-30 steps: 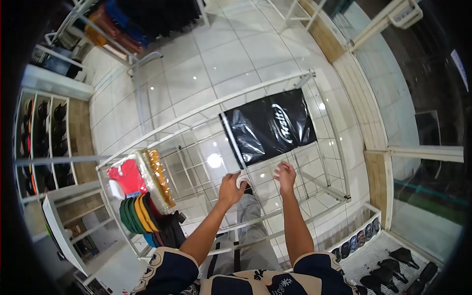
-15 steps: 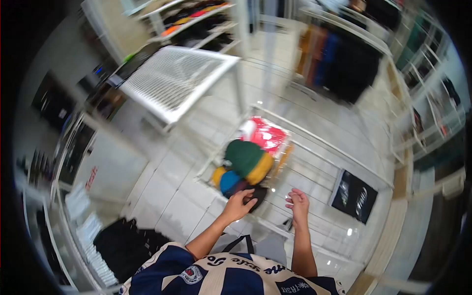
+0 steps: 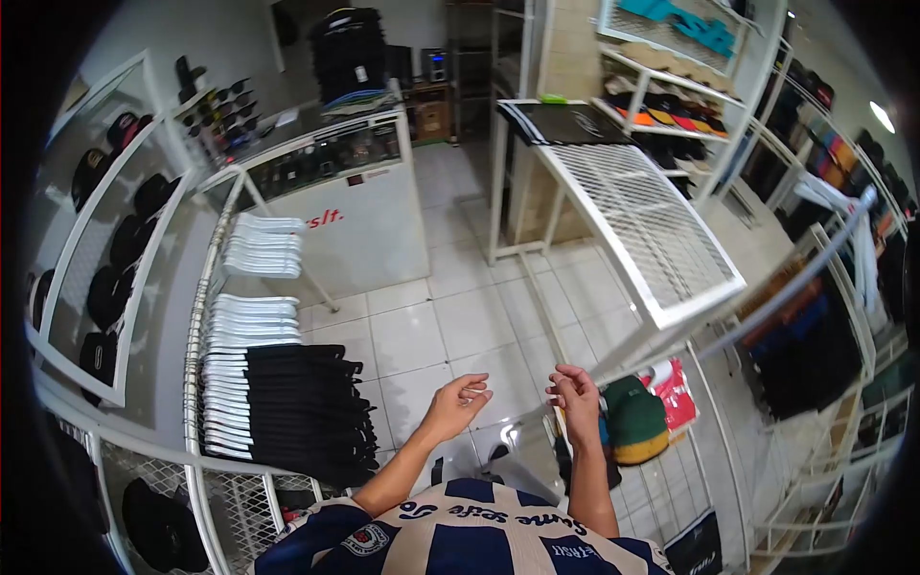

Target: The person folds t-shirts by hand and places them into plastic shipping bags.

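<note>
My left hand (image 3: 454, 408) hovers over the white tiled floor with its fingers loosely bent and apart, holding nothing. Raised beside it, my right hand (image 3: 575, 395) also has half-curled, parted fingers and is without anything in them. Just right of my right hand, a green and yellow cap (image 3: 637, 417) lies on a low white slatted rack (image 3: 704, 470). A red item in clear plastic (image 3: 678, 398) is behind the cap. My right forearm hides part of the other caps there.
To the left, black garments (image 3: 311, 407) hang on white hangers (image 3: 251, 326) along a rail. A white mesh-topped table (image 3: 661, 230) stands ahead right, a glass-topped counter (image 3: 369, 230) ahead left. Caps fill a wall shelf (image 3: 120, 240) at far left. A black package (image 3: 695, 551) is at lower right.
My view has swung left, so the rack of caps now sits to my right. My left hand has come away from a dark cap. Both hands are over the floor by the rack.
</note>
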`<state>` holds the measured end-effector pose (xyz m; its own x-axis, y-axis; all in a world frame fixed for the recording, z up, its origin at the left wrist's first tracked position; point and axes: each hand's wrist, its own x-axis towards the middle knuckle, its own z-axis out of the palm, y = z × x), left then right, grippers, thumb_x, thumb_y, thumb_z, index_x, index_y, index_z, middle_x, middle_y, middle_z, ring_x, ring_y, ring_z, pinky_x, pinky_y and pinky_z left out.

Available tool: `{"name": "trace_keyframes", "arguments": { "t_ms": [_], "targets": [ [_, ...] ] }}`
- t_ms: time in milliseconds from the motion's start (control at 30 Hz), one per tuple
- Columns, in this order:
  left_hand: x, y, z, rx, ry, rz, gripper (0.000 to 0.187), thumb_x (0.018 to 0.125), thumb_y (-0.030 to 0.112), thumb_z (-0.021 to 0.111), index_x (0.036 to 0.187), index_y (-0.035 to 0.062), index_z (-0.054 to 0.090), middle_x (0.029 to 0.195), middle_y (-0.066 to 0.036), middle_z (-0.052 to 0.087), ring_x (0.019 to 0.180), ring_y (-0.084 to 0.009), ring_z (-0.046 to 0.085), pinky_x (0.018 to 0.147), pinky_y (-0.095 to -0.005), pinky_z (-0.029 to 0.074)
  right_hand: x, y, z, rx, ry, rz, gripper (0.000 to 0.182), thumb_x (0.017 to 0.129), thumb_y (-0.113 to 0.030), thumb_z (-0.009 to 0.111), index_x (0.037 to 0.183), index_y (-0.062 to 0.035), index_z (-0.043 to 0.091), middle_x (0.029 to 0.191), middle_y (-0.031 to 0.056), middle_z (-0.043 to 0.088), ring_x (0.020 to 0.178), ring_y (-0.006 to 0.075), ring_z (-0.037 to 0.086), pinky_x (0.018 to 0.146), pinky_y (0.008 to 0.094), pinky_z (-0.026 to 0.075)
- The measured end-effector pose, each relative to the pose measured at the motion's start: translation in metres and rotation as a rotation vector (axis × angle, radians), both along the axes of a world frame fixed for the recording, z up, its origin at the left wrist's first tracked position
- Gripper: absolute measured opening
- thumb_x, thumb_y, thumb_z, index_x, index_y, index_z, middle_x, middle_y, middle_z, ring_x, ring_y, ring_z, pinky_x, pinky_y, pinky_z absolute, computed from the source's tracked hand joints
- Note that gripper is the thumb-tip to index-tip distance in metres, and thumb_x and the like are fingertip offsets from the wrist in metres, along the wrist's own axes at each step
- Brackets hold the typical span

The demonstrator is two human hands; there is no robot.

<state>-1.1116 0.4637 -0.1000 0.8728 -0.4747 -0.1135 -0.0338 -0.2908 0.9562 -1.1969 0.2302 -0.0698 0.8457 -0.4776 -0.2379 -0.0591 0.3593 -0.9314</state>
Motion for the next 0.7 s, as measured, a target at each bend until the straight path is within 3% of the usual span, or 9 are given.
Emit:
{"name": "trace_keyframes", "arguments": {
  "t_ms": [133, 200, 233, 367, 533, 700],
  "targets": [
    [0.051, 0.012, -0.006, -0.101, -0.007, 0.095, 0.043, 0.096, 0.024, 0.073, 0.134, 0.0053, 0.065, 0.114, -0.012, 0.074, 0.099, -0.0173, 0.071, 0.088, -0.0316, 0.056, 0.077, 0.010, -0.009, -0.039, 0.053, 0.130, 0.026, 0.096, -0.012, 0.067, 0.120, -0.0032, 0.065, 0.100, 0.0067, 0.070, 0.082, 0.0159, 0.069, 0.068, 0.0305, 0.057],
    [0.081, 0.017, 0.002, -0.090, 0.056, 0.136, 0.040, 0.097, 0.016, 0.073, 0.133, 0.0007, 0.064, 0.111, -0.010, 0.073, 0.095, -0.0123, 0.067, 0.089, -0.0281, 0.054, 0.122, 0.011, -0.012, -0.037, 0.058, 0.179, 0.025, 0.096, -0.013, 0.068, 0.119, -0.0032, 0.065, 0.099, 0.0063, 0.070, 0.082, 0.0154, 0.068, 0.067, 0.0300, 0.057],
    [0.101, 0.020, 0.001, -0.094, 0.022, 0.153, 0.044, 0.096, 0.023, 0.074, 0.134, 0.0049, 0.065, 0.115, -0.012, 0.074, 0.099, -0.0168, 0.071, 0.089, -0.0311, 0.056, 0.148, 0.011, -0.011, -0.038, 0.058, 0.205, 0.025, 0.096, -0.013, 0.068, 0.119, -0.0033, 0.065, 0.098, 0.0059, 0.070, 0.082, 0.0154, 0.068, 0.068, 0.0306, 0.057],
    [0.198, 0.023, 0.018, -0.077, -0.054, 0.270, 0.043, 0.096, 0.024, 0.074, 0.133, 0.0049, 0.066, 0.113, -0.012, 0.074, 0.098, -0.0169, 0.071, 0.088, -0.0315, 0.057, 0.261, 0.003, 0.004, -0.059, -0.008, 0.317, 0.024, 0.096, -0.013, 0.068, 0.118, -0.0033, 0.066, 0.098, 0.0052, 0.070, 0.083, 0.0158, 0.068, 0.070, 0.0314, 0.056],
    [0.324, 0.019, 0.094, -0.021, -0.199, 0.377, 0.041, 0.096, 0.023, 0.073, 0.131, 0.0045, 0.066, 0.112, -0.013, 0.074, 0.098, -0.0189, 0.072, 0.089, -0.0334, 0.057, 0.403, -0.011, 0.060, -0.122, -0.160, 0.375, 0.022, 0.097, -0.012, 0.067, 0.117, -0.0035, 0.066, 0.097, 0.0046, 0.070, 0.082, 0.0159, 0.068, 0.069, 0.0299, 0.054],
    [0.422, 0.027, 0.175, -0.001, -0.574, 0.400, 0.040, 0.093, 0.018, 0.075, 0.129, 0.0032, 0.066, 0.112, -0.013, 0.074, 0.099, -0.0202, 0.073, 0.089, -0.0333, 0.057, 0.530, -0.010, 0.128, -0.274, -0.420, 0.452, 0.017, 0.099, -0.013, 0.067, 0.114, -0.0048, 0.066, 0.094, 0.0010, 0.068, 0.081, 0.0117, 0.066, 0.068, 0.0268, 0.052]
  ]
}}
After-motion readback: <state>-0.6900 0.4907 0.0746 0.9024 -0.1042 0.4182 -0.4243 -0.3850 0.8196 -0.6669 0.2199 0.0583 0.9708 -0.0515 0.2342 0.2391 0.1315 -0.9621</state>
